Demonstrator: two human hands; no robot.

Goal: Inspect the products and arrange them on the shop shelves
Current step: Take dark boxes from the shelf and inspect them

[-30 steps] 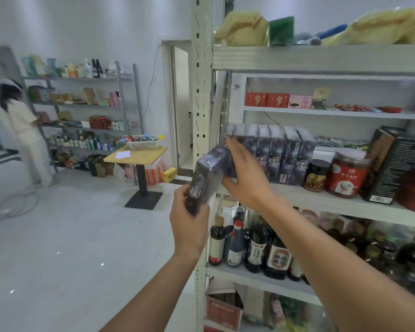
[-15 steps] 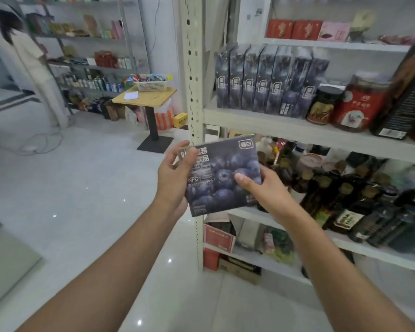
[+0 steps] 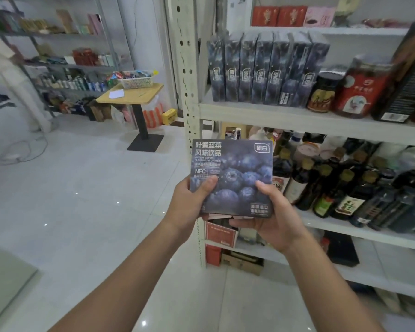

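Observation:
I hold a flat dark blue box [image 3: 235, 171] printed with blueberries upright in front of me, its front face towards the camera. My left hand [image 3: 189, 204] grips its lower left corner, thumb on the front. At the lower right corner my right hand [image 3: 271, 214] holds it, thumb on the front and fingers underneath. A row of several identical blue boxes [image 3: 261, 68] stands upright at the left end of the white shelf [image 3: 273, 116] above the held box.
Jars [image 3: 359, 89] and a tall dark carton [image 3: 407, 75] stand right of the box row. Dark bottles [image 3: 345, 185] crowd the shelf below. A perforated upright post [image 3: 185, 68] edges the rack. A small wooden table [image 3: 132, 94] with a basket and a person [image 3: 12, 75] stand at far left.
The box left the shelf row, came down to chest height and turned front-on. It now stands straight, with both hands at its lower corners; the view has dipped.

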